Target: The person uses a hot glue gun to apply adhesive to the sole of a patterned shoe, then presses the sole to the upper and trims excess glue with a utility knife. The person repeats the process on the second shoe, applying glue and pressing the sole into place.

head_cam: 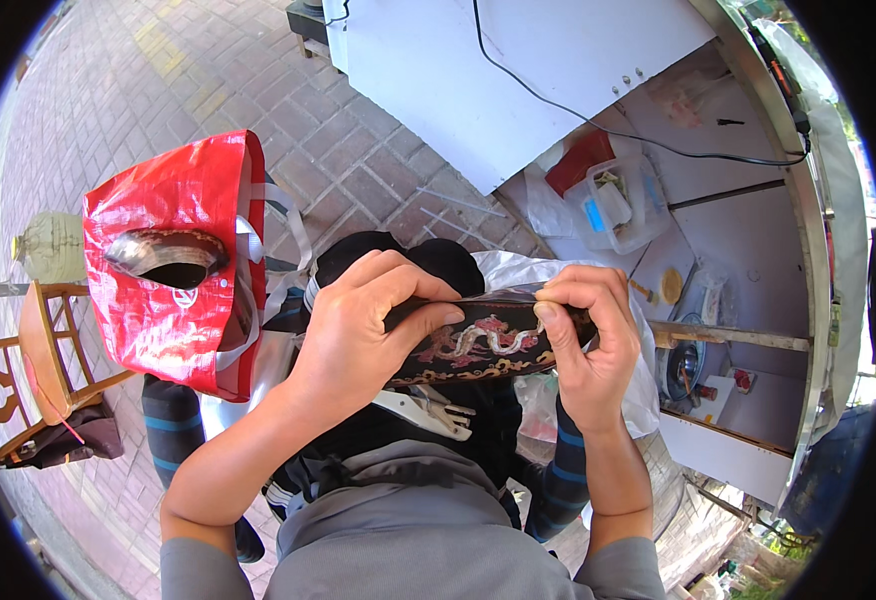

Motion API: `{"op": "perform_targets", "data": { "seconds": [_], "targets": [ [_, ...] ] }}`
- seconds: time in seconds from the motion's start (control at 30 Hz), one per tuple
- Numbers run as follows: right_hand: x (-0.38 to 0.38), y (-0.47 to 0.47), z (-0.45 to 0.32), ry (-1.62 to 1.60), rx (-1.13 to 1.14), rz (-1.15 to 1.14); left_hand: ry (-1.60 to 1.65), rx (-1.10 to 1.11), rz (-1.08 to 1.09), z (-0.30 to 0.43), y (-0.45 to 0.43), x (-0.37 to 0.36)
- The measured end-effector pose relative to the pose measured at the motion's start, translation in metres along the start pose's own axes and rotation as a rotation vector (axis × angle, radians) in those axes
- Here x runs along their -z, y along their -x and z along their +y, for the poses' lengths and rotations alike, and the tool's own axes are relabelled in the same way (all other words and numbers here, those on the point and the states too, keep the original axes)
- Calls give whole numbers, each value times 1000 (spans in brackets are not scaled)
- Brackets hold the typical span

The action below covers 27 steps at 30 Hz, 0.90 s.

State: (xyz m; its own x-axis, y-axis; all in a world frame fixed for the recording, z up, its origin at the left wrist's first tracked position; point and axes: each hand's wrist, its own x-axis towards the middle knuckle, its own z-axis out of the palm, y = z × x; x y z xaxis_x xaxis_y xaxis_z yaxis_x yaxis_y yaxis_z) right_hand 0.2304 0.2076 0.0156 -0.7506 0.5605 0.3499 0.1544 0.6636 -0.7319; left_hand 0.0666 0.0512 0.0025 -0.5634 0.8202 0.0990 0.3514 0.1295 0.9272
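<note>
Between my two hands stretches a dark, flexible patterned piece (498,349), decorated with a red and white dragon and a gold scroll border. The thumb and fingers of my left hand (381,319) pinch its upper edge on the left. My right hand (591,330) grips the same edge near the right end, fingertips close together. What lies under the fingers is hidden. Below the piece, white-handled pliers (430,412) with metal jaws rest on my lap. To the left, a curved dark piece (171,255) with a pale patterned rim lies on a red woven bag (182,330).
A white panel (513,67) lies ahead with a black cable (543,94) across it. An open cabinet at right holds a clear plastic tub (621,206) and a metal bowl (685,367). A wooden chair (51,360) and a large plastic bottle (51,247) stand at left.
</note>
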Motion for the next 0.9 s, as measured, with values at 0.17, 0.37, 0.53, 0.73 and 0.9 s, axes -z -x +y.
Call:
{"op": "perform_targets", "data": {
  "seconds": [0.17,0.37,0.53,0.73,0.9],
  "targets": [
    [2,-1,-1,-26,-8,-7,-36,-23,2,0,1,1],
    [15,-9,-6,209,144,-104,-68,-145,21,0,2,0],
    [18,-12,-8,211,165,-170,-82,-260,50,2,2,0],
    [19,-11,-8,224,270,-144,-78,-311,73,5,4,1],
    [19,-9,-8,241,310,-115,-137,-350,91,10,5,2]
  ]
}}
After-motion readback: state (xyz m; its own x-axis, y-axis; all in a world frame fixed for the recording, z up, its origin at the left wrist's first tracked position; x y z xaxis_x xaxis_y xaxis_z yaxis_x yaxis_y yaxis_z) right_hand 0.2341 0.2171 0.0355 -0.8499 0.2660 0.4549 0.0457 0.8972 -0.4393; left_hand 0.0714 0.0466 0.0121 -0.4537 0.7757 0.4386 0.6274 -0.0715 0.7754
